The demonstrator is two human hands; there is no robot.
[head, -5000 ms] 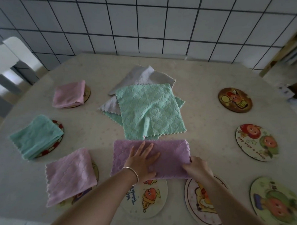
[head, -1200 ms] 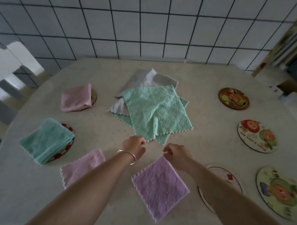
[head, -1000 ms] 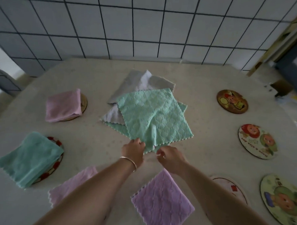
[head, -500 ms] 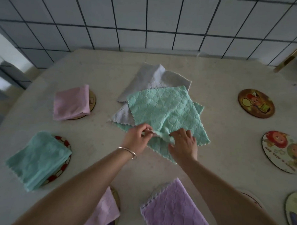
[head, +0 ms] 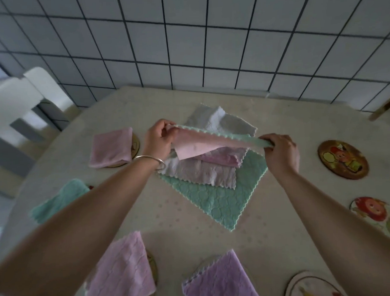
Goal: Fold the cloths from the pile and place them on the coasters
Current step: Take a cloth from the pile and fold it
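My left hand [head: 158, 139] and my right hand [head: 280, 152] each pinch one end of a green cloth with a pink underside [head: 197, 144], held stretched in the air above the pile. The pile holds a flat green cloth [head: 218, 197], a pale lilac cloth [head: 202, 173] and a grey cloth [head: 219, 122]. Folded cloths lie on coasters: pink [head: 110, 148] at the far left, green [head: 57, 200] at the left, pink [head: 119, 276] near me, purple [head: 220, 283] at the front. Bare cartoon coasters [head: 343, 159] [head: 380, 215] [head: 312, 288] line the right side.
The round beige table [head: 193, 224] stands against a grey tiled wall [head: 185, 47]. A white chair [head: 13, 104] stands off the table's left edge. A wooden piece [head: 386, 104] shows at the far right.
Both hands left the folded purple cloth on its coaster, reached to the pile, took the top green cloth by its near edge and lifted it, baring its pink underside and the lilac cloth beneath.
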